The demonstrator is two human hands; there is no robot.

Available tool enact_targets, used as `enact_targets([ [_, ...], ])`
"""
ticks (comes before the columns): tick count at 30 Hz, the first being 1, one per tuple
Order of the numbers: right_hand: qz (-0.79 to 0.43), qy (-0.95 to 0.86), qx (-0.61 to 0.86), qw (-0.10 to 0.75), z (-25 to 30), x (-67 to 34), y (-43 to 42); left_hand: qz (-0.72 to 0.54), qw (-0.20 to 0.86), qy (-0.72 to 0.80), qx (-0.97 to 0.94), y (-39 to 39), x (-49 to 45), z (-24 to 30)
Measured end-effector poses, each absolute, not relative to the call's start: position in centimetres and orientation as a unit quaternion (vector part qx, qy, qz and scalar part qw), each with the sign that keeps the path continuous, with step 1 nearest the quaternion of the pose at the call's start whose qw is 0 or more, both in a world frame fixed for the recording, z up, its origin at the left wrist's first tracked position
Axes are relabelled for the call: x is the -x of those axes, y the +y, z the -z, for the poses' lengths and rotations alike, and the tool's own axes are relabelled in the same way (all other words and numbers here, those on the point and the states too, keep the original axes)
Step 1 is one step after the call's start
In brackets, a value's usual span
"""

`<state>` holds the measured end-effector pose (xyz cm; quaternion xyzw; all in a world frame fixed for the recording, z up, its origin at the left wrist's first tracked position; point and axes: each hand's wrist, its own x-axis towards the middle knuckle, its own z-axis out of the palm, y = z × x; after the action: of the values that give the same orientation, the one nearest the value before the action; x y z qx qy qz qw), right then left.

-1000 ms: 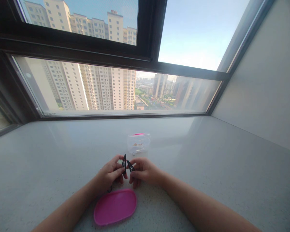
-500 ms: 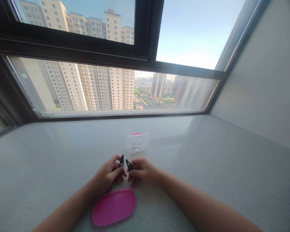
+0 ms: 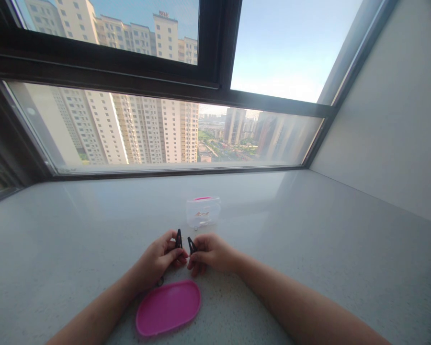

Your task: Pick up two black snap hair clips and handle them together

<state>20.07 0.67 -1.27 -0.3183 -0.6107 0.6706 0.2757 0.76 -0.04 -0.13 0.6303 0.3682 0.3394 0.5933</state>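
Pinched in my left hand is a black snap hair clip, its narrow end pointing up. My right hand grips a second black snap hair clip, tilted up and to the left. The two clips are close together but apart. Below my hands lies a pink oval tray with a raised rim. A small dark ring sits by its upper edge, partly hidden by my left wrist. Beyond my hands stands a clear container with a pink strip at the top.
A small ring lies just in front of the clear container. The pale speckled sill runs back to a dark-framed window. On the right rises a plain wall. Tall buildings show outside.
The clip in my left hand has turned slightly and now stands more upright. My right hand has hardly moved. The whole view has shifted a little.
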Motion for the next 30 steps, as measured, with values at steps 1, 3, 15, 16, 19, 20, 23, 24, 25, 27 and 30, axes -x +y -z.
enact_targets([
  [1,-0.671,-0.611,0.317,0.276,1.25,-20.08,0.66,-0.339,0.595,0.367,-0.63,-0.05,-0.76,0.12],
  [3,-0.67,-0.612,0.316,0.277,1.21,-20.09,0.63,-0.339,0.594,0.366,-0.631,-0.06,-0.76,0.12],
  [15,-0.679,-0.599,0.32,0.28,0.97,-20.09,0.59,-0.331,0.57,0.363,-0.659,-0.03,-0.73,0.14],
  [16,-0.68,-0.596,0.321,0.281,0.97,-20.08,0.59,-0.33,0.568,0.364,-0.661,-0.04,-0.74,0.12],
  [19,-0.681,-0.594,0.32,0.285,1.02,-20.07,0.6,-0.329,0.565,0.364,-0.664,0.02,-0.73,0.16],
  [20,-0.682,-0.593,0.319,0.286,1.05,-20.06,0.61,-0.329,0.565,0.363,-0.664,0.06,-0.71,0.21],
  [23,-0.684,-0.59,0.319,0.285,1.13,-20.03,0.65,-0.332,0.564,0.358,-0.666,0.19,-0.65,0.43],
  [24,-0.685,-0.589,0.321,0.286,1.15,-20.02,0.66,-0.331,0.563,0.357,-0.668,0.22,-0.63,0.49],
  [25,-0.685,-0.587,0.322,0.286,1.17,-20.01,0.66,-0.33,0.562,0.356,-0.67,0.25,-0.62,0.55],
  [27,-0.686,-0.586,0.322,0.288,1.2,-20.01,0.66,-0.329,0.561,0.358,-0.67,0.29,-0.59,0.61],
  [30,-0.687,-0.587,0.316,0.29,1.25,-20.07,0.63,-0.328,0.561,0.362,-0.668,0.33,-0.58,0.56],
])
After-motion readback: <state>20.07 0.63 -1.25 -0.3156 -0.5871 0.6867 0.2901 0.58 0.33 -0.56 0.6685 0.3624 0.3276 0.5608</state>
